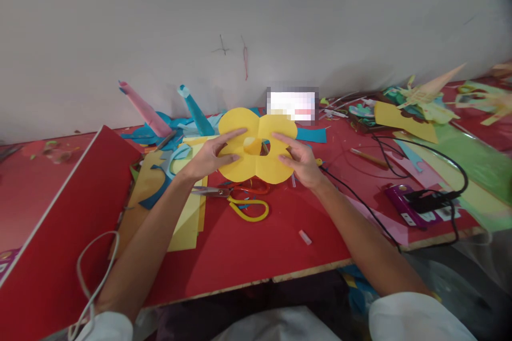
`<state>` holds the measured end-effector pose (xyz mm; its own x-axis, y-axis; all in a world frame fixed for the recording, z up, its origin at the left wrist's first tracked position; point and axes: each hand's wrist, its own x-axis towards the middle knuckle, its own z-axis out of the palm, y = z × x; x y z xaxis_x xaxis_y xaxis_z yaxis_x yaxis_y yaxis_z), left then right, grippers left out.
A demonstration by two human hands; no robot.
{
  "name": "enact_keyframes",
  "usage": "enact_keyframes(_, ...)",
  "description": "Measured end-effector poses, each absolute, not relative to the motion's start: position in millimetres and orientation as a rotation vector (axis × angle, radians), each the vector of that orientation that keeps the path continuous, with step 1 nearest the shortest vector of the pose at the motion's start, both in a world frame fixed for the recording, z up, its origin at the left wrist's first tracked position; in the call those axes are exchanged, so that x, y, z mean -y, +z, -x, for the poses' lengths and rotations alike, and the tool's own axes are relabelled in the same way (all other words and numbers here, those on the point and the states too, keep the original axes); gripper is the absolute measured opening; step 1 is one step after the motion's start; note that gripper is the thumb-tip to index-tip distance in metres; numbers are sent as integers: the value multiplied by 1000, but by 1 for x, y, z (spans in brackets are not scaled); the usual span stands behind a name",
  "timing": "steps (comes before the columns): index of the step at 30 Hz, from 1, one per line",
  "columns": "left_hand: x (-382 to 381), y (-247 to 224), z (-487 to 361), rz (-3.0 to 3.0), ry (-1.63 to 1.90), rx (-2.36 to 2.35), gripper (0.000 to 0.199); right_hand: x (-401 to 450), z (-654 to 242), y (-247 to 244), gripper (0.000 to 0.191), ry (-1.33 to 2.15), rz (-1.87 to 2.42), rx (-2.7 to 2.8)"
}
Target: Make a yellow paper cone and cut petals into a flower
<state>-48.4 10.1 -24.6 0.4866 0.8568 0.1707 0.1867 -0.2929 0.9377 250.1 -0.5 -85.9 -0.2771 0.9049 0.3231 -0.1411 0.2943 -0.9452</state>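
Between my two hands I hold a yellow paper flower cutout (256, 169) above the table, its rounded petals spread and a hole in its middle. My left hand (208, 157) grips the left petals, thumb and index finger lying over the front. On the opposite side, my right hand (302, 160) pinches the right petals in the same way. Below the flower lie scissors (248, 218) with one yellow and one red handle, blades pointing left. Yellow paper sheets (184, 232) rest under the blades. The fingers behind the paper are hidden.
A red panel (68, 224) stands at the left. Pink (146, 109) and blue paper cones (197, 112) rise near the wall. At the right lie a purple box (400, 205), a black cable (360, 202), a pencil (368, 159) and paper scraps. A small pink piece (305, 237) lies in front.
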Motion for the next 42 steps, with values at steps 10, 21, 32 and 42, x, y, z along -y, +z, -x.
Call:
enact_keyframes(10,-11,-24,50,-1883,841,-899,75,1,-251,-89,73,1205,744,1517)
enact_keyframes(21,-11,-25,50,-1947,849,-919,75,1,-251,-87,76,1176,769,1557)
enact_keyframes(32,-12,-25,44,-1810,949,-832,96,3,-250,-82,73,1105,842,1595)
enact_keyframes(42,14,-35,-6,-1655,942,-711,86,5,-225,-89,64,1073,829,1510)
